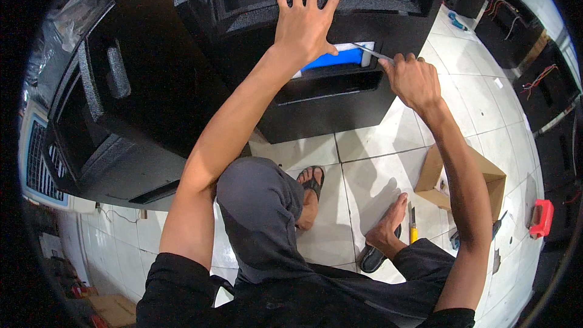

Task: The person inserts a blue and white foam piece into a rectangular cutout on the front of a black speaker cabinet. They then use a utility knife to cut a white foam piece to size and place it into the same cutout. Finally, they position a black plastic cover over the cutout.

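A large black cabinet, like a loudspeaker box with a rough coating, stands in front of me. Its near face has a blue panel with a white border above a dark slot. My left hand rests on the cabinet's upper edge, fingers spread and thumb beside the blue panel. In my right hand is a thin grey pointed metal tool, whose exact kind I cannot make out. Its tip reaches the panel's upper white border near the right end.
A second black cabinet stands close on the left. On the tiled floor are an open cardboard box, a yellow-handled knife near my foot, and a red plastic object. More black boxes with loose wires line the right.
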`<state>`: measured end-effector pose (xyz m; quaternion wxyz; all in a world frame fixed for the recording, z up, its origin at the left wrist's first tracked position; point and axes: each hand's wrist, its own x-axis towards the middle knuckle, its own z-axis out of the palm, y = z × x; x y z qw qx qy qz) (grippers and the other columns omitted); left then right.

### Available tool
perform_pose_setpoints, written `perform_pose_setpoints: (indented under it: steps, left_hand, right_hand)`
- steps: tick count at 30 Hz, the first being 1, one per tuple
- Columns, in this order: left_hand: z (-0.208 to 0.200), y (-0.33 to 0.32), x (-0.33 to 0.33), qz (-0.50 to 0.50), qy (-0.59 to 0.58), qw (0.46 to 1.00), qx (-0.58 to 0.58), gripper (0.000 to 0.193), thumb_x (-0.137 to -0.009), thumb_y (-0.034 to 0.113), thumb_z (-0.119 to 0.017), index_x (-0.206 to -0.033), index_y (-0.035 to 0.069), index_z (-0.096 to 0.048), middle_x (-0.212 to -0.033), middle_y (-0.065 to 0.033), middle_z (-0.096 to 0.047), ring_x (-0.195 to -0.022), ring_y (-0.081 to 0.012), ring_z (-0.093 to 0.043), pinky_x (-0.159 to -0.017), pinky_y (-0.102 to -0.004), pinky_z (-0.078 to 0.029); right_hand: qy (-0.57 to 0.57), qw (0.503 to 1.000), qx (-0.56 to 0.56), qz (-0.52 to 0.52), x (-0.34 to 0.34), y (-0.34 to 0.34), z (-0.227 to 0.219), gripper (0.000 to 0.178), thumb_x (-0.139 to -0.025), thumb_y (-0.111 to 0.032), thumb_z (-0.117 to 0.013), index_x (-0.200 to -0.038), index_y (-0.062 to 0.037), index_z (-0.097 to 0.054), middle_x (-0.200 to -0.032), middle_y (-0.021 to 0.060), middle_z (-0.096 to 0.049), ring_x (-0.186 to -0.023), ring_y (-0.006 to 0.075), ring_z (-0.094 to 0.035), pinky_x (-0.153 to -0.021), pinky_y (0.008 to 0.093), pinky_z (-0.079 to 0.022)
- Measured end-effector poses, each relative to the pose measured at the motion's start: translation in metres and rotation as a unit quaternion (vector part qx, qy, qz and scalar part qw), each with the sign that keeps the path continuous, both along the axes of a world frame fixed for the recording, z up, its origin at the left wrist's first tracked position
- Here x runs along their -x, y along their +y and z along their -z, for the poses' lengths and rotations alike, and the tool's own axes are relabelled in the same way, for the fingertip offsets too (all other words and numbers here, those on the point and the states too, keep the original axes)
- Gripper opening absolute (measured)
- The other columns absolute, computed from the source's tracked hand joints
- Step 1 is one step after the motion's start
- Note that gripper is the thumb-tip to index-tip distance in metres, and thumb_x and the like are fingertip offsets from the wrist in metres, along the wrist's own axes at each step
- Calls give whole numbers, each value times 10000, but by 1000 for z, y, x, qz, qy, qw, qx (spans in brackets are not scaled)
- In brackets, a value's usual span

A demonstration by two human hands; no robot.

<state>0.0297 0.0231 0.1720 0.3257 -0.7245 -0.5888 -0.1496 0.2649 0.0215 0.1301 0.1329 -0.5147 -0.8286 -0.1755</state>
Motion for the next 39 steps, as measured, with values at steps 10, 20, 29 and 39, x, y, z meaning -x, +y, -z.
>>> perform_pose_setpoints:
  steps: [10,20,29,39]
  left_hand:
    - [3,3,5,44,10,995,-85,924,-559,463,-867,-1329,104,-505,-1215,-211,-577,-1099,-374,-564,-928,-541,-413]
    - [7,8,-8,108,11,983,-148,865,-617,508,-784,-1289,19,-540,-1113,-246,-584,-1020,-387,-561,-897,-501,-420]
    - [-2,-7,-10,37,-1,997,-69,937,-594,507,-808,-1342,40,-493,-1142,-221,-575,-1064,-369,-556,-913,-492,-412]
    - [1,-7,3,19,18,999,-42,1034,-568,528,-857,-1414,100,-442,-1276,-235,-524,-1166,-420,-506,-975,-591,-370]
  right_hand:
    - [-29,998,33,-55,17,29,-2,633,-1037,-450,-368,-723,-4,-691,-687,215,-675,-668,351,-707,-596,440,-578]
    - [-99,987,-8,-129,0,61,5,353,-1052,-243,-381,-1214,-18,-600,-810,221,-658,-757,355,-704,-598,440,-586]
    - [-177,983,35,-20,47,42,-6,329,-1021,-190,-402,-1282,-125,-590,-1091,160,-675,-987,372,-679,-806,468,-578]
    - [-35,997,52,39,42,-5,-17,448,-1017,-361,-408,-879,-106,-749,-839,157,-725,-802,321,-725,-671,399,-585]
